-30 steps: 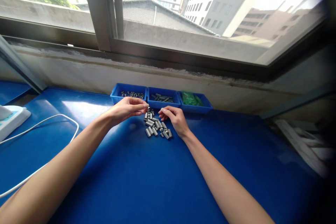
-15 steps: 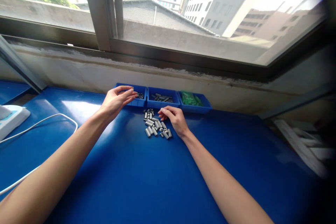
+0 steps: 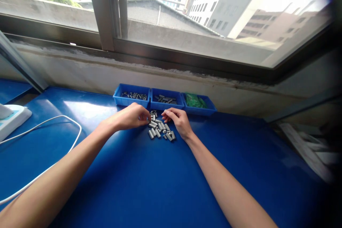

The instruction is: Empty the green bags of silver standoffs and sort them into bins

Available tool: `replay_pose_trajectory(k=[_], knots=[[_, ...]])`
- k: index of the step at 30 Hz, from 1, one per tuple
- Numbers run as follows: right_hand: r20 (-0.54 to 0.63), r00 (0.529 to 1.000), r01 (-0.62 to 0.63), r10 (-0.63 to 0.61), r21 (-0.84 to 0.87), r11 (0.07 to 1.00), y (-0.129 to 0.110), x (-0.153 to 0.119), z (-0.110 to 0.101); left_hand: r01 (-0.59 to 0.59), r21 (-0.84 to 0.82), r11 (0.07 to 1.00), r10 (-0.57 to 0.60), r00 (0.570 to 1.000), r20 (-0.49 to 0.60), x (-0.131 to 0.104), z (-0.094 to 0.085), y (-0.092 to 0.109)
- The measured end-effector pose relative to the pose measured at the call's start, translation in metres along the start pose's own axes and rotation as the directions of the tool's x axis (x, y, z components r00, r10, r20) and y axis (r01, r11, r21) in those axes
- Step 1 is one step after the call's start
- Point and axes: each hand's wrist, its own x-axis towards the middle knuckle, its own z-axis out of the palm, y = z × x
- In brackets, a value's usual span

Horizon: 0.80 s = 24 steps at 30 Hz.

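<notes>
My left hand is at the left edge of a pile of metal pieces, its fingers bent and pressed together; what they pinch, if anything, is too small to make out. My right hand hovers close to the pile's right side with its fingers curled in, and what lies between them is hidden. The pile holds several grey metal cylinders and small screws on the blue table. Behind it, a blue bin holds small screws, and a middle bin holds grey cylinders.
A third bin at the right end of the row contains green bags. A white power strip and a white cable lie at the left. Wall and window stand behind the bins.
My left hand has moved from over the screw bin down and right to the pile, and its fingers have closed. The screw bin's contents now show. My right hand has hardly moved.
</notes>
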Motion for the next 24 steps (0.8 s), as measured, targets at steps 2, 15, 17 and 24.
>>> replay_pose_trajectory(k=[2, 15, 17, 24], knots=[[-0.001, 1.0, 0.001, -0.001, -0.003, 1.0, 0.0, 0.0, 0.0, 0.01, 0.0, 1.0, -0.01, 1.0, 0.005, 0.001, 0.001, -0.001], [0.001, 1.0, 0.005, -0.005, 0.01, 1.0, 0.001, 0.0, 0.0, 0.051, 0.01, 0.999, -0.051, 0.999, -0.009, -0.001, -0.005, -0.003], [0.002, 1.0, 0.006, -0.006, 0.012, 1.0, 0.001, 0.0, -0.001, 0.063, -0.073, 0.995, -0.066, 0.997, -0.041, -0.001, -0.008, -0.001], [-0.002, 1.0, -0.002, 0.002, 0.01, 1.0, 0.004, 0.0, -0.002, 0.153, -0.578, 0.802, -0.277, 0.952, -0.132, 0.003, -0.008, -0.006]])
